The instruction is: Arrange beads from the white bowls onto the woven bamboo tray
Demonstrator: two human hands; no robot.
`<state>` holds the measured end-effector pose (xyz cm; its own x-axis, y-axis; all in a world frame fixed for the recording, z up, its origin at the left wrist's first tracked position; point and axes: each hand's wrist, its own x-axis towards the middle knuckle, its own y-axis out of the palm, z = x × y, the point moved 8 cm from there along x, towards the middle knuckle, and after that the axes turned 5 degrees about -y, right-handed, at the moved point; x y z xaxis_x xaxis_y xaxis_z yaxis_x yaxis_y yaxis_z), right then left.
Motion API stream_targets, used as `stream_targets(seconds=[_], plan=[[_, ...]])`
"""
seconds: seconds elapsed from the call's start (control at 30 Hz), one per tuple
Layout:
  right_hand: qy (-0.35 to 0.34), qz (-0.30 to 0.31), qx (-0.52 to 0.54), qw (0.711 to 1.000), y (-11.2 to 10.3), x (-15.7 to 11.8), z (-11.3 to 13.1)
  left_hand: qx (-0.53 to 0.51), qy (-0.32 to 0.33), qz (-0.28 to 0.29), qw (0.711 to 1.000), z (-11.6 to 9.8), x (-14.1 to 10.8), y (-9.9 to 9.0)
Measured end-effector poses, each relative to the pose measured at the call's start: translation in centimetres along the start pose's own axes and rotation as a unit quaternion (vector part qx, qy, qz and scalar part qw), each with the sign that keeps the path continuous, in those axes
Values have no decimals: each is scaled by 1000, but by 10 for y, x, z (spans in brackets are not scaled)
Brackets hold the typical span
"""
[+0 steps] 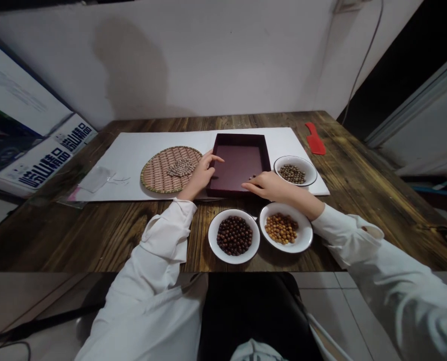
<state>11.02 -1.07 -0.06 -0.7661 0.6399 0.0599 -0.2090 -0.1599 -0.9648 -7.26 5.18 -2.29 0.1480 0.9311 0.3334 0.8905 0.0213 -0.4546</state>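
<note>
A dark maroon open-topped box (pixel 242 193) sits on the white board in front of me. My left hand (pixel 203 173) rests at its left wall, index finger stretched over the rim and fingers apart. Over the box's front right corner, my right hand (pixel 266 185) is partly closed, fingers pointing left. A small dark bead (pixel 252 177) shows beside its fingers; whether they grip it is unclear. Below the hands stand a white bowl of dark brown beads (pixel 234 235) and one of yellow-brown beads (pixel 281 228). Greenish-brown beads (pixel 291 173) fill part of a third bowl to the right.
A round woven tray (pixel 153 173) with a cluster of small beads (pixel 181 168) lies left of the box. A red comb-like tool (pixel 315 140) is at the right rear. On the left are a clear plastic bag (pixel 95 179) and a printed carton (pixel 46 155). A wall stands behind.
</note>
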Motion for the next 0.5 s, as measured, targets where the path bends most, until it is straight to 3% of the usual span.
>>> stream_targets(seconds=[0.2, 0.5], plan=[[8, -8, 53, 999, -6, 1, 5, 48, -5, 13, 999, -9, -3, 1], [63, -74, 187, 978, -15, 5, -5, 63, -12, 3, 998, -13, -5, 0]])
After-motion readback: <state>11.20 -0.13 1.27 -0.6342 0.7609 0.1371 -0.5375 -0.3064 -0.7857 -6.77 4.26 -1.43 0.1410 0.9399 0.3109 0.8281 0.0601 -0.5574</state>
